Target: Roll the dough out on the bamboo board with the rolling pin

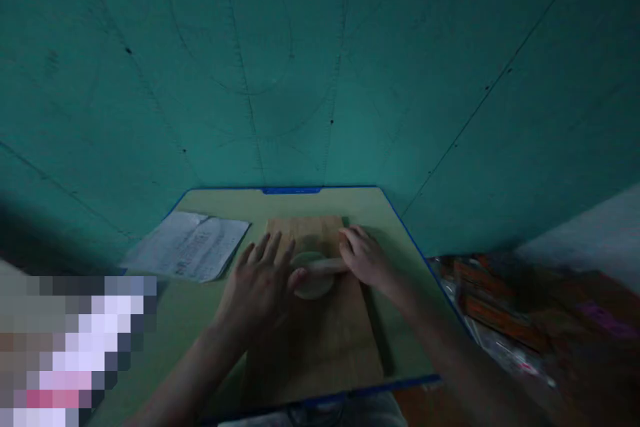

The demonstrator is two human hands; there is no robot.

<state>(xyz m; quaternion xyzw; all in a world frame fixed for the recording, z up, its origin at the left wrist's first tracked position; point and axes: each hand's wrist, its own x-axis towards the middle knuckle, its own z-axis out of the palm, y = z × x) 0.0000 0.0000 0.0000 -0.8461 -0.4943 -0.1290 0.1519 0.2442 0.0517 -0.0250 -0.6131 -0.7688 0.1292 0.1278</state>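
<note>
Rolling pin (327,266) across the dough (314,289)

On my feed, the board (313,343) takes the lower middle of the frame, set on the worktop (170,330). A paper (193,245) lies left of it, near my left hand (263,282). Clutter (500,310) fills the lower right, beside the worktop; a green wall (300,67) fills the top. Blurring hides the lower left corner.

The rolling pin lies on the dough, below the frame's centre, its long axis running nearly left to right. My left hand is spread flat over its left end, hiding it; I can't tell how firmly it presses. My right hand (364,257) is curled round the right end.
</note>
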